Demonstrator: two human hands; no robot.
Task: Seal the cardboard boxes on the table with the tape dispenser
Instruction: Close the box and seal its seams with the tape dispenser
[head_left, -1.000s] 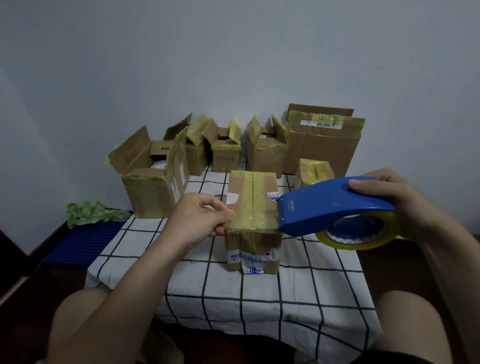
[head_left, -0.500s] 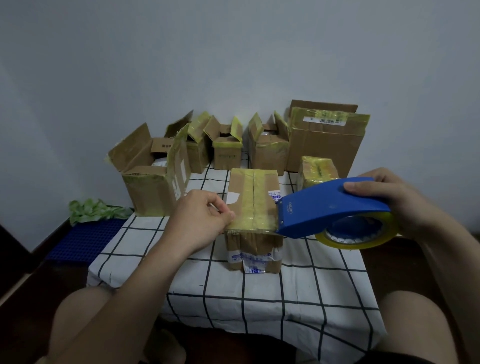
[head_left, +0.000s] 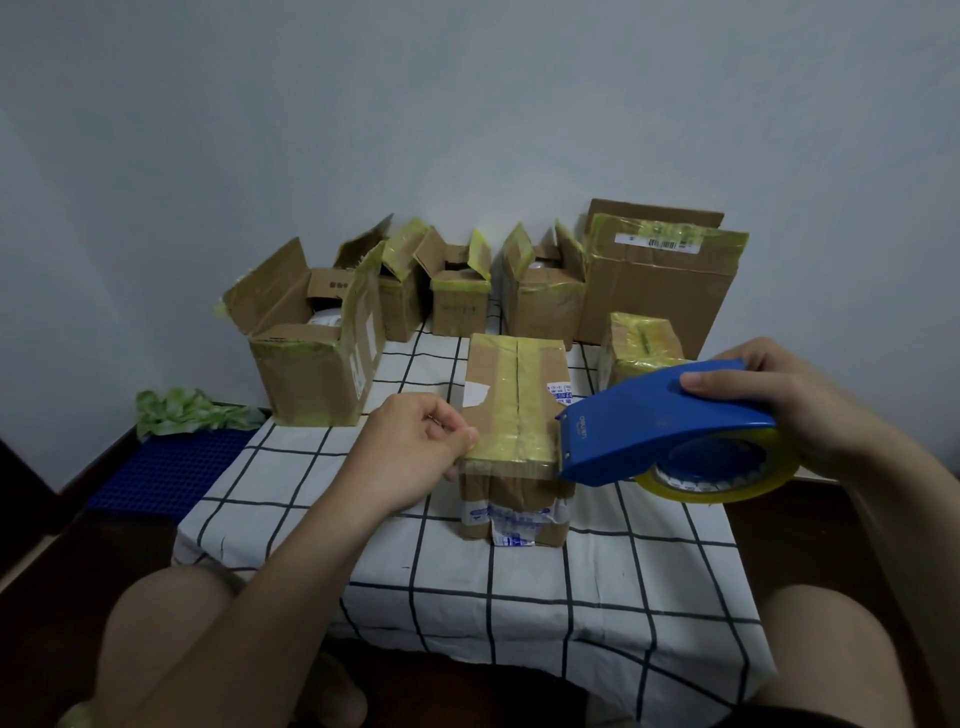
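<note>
A closed cardboard box (head_left: 511, 395) stands in the middle of the checked table (head_left: 519, 566), its top covered in yellowish tape. My left hand (head_left: 415, 449) pinches the tape at the box's near left top edge. My right hand (head_left: 795, 405) grips the blue tape dispenser (head_left: 660, 426) from above. The dispenser's nose touches the near right top edge of the box. A roll of clear yellow tape (head_left: 727, 473) sits in the dispenser. A strip of tape runs across the box's near edge between my left fingers and the dispenser.
Several open boxes (head_left: 311, 358) line the back of the table by the wall. A large taped box (head_left: 654, 291) and a small taped box (head_left: 641, 343) stand at back right. A green cloth (head_left: 192, 410) lies on a blue mat (head_left: 171, 467) at left. My knees flank the table.
The view has shifted slightly. Both hands stay at the box's near top edge, with the dispenser nose still against its right corner.
</note>
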